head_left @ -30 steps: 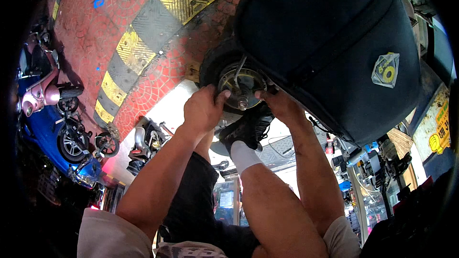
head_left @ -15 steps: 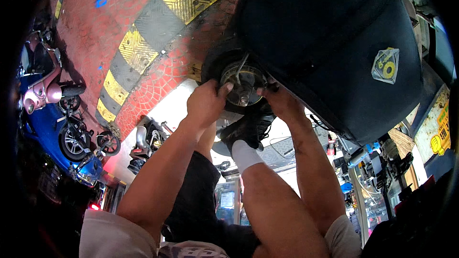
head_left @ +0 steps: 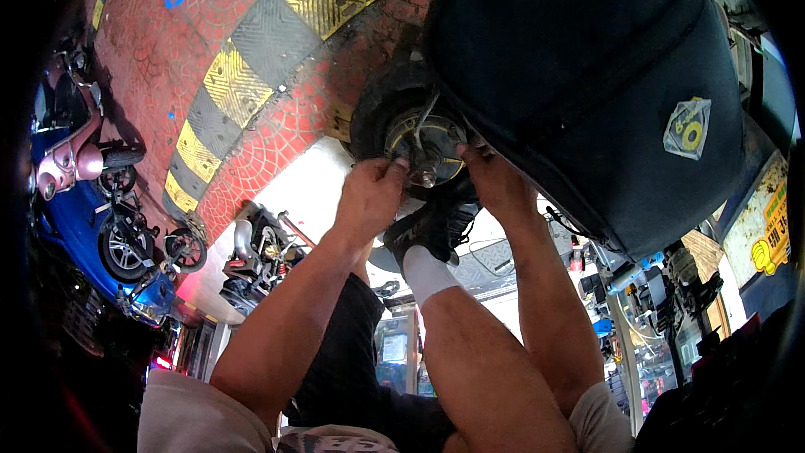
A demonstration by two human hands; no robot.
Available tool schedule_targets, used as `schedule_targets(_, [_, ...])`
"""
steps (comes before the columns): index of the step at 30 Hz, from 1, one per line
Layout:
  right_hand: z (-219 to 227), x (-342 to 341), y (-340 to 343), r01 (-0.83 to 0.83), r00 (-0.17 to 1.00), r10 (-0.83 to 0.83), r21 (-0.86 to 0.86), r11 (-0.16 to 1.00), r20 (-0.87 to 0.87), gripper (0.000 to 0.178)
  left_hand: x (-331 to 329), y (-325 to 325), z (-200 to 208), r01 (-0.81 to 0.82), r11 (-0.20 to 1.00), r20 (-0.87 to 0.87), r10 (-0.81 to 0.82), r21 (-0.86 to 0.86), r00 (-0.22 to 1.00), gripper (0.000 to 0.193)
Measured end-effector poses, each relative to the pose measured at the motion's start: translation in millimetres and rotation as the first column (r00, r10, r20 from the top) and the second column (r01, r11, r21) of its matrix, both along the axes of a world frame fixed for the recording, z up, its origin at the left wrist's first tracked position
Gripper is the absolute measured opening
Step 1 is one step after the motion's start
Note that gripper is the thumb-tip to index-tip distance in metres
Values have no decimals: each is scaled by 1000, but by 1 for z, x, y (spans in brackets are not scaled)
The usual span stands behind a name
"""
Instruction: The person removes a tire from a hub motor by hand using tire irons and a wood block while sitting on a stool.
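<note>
A small wheel with a black tyre lies between my hands, its round metal hub facing me. A bent metal rod crosses the hub, and a stubby axle end sticks out at its near side. My left hand is closed at the hub's left edge, thumb and fingers against the rim of its cover. On the opposite edge, my right hand pinches with bent fingers, partly in shadow. My black shoe is just below the wheel.
A large black padded bag overhangs the wheel's right side. Yellow and black ramp blocks run across red patterned paving. Motorcycles stand at the left. Loose metal parts lie left of my arm, with cluttered tools at the right.
My left hand has shifted slightly right and lower along the hub's edge. The black bag sits a little further right in view, and more of the tyre shows. My right hand stays at its edge.
</note>
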State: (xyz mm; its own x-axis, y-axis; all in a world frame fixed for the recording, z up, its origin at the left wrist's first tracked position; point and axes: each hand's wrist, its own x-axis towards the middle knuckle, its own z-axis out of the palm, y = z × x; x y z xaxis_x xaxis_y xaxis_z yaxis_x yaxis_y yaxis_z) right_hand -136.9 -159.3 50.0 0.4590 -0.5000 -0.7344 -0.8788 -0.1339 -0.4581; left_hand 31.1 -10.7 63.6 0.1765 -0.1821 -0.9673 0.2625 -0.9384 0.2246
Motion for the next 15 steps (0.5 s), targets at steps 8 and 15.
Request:
schedule_targets(8, [27, 46, 12, 185, 983, -176, 340, 922, -56, 50, -10, -7, 7, -483, 872, -290, 483, 76, 826, 30])
schedule_targets(15, [26, 50, 13, 148, 989, -126, 370, 917, -83, 51, 3, -9, 2, -493, 865, -96, 485, -89, 869, 28])
